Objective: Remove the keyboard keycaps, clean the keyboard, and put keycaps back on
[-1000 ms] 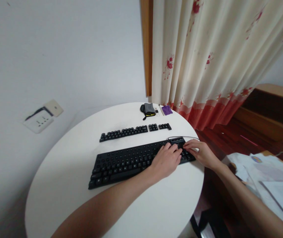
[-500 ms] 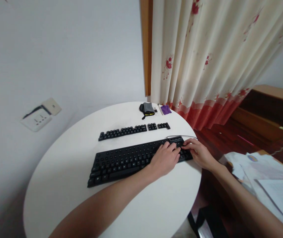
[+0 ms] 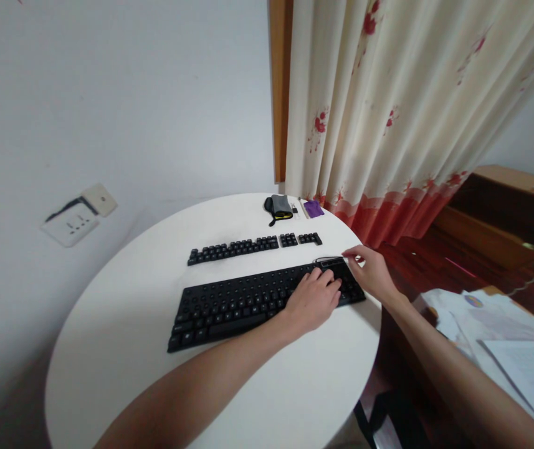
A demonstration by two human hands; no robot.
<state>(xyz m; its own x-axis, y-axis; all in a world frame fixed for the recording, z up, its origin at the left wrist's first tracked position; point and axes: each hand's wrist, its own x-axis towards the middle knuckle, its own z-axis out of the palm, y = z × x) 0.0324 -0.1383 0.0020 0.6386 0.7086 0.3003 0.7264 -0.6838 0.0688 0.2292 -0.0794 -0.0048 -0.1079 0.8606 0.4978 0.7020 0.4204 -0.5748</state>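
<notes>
A black keyboard (image 3: 236, 315) lies on a round white table. Its lower rows carry keycaps, while the upper rows show bare key posts. My left hand (image 3: 311, 299) rests on the keyboard's right part, fingers spread over the keys and holding nothing visible. Just above the far right corner, my right hand (image 3: 368, 271) is lifted with thumb and fingertips pinched together. Whatever is in that pinch is too small to make out. The keyboard's thin black cable (image 3: 327, 257) runs behind the fingertips. Beyond the keyboard, removed keycaps (image 3: 232, 249) stand in a row of several groups.
At the table's (image 3: 121, 312) back edge lie a grey and black pouch (image 3: 280, 206), small items and a purple cloth (image 3: 313, 208). A wall socket (image 3: 73, 227) is on the left, a curtain (image 3: 388, 125) behind. Papers (image 3: 519, 349) lie at right, beside the table.
My right hand has risen off the number pad and moved back toward the keyboard's far right corner, its fingertips pinched. My left hand has stayed on the keyboard.
</notes>
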